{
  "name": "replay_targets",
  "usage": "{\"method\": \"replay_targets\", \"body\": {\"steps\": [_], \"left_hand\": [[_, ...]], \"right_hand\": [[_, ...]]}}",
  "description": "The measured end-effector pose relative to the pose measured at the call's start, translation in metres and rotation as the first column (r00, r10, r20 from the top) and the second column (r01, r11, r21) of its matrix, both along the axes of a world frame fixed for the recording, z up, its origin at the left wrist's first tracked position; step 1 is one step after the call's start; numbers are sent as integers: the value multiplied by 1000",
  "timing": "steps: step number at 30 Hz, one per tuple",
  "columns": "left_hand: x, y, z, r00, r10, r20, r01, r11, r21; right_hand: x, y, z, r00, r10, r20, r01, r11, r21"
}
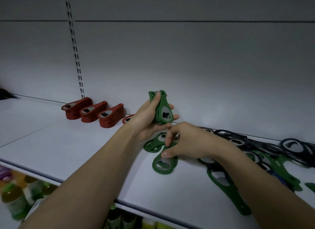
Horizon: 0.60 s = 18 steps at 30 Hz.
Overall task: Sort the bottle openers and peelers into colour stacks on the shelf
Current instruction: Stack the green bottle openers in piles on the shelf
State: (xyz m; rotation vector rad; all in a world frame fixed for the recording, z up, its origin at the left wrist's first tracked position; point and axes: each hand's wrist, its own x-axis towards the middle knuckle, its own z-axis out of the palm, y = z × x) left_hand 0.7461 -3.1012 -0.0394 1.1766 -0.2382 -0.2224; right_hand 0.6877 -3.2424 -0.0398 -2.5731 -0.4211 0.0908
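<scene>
My left hand (148, 119) grips an upright bunch of green bottle openers (162, 111) above the white shelf (68, 148). Just below it, my right hand (185, 141) pinches a single green opener (164, 164) that lies on the shelf, thumb on its metal end. Two more green openers (153, 144) lie beside it, partly under my fingers. Three neat stacks of red openers (92, 111) stand at the back left, and a lone red opener (127, 119) peeks out behind my left wrist.
A loose heap of black and green openers (265, 153) spreads over the shelf's right side, and one long green opener (228, 191) lies under my right forearm. Bottles (15, 196) stand on the lower shelf past the front edge. A slotted upright (75, 47) runs up the back panel.
</scene>
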Motion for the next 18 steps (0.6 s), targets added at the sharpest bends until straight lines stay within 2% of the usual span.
{"method": "replay_targets", "body": {"steps": [6,10,13,18], "left_hand": [[7,0,0,996,85,-32,-87,994,-73],[8,2,0,996,70,-58,-76,991,-112],[8,2,-1,996,77,-54,-79,996,-51],[8,3,-4,995,84,-51,-82,996,29]], "right_hand": [[3,-3,-4,1000,16,-7,-15,999,49],[6,-7,0,1000,2,-22,2,981,192],[6,-20,10,998,-7,-60,32,905,425],[4,-48,24,997,-52,-63,81,741,667]]}}
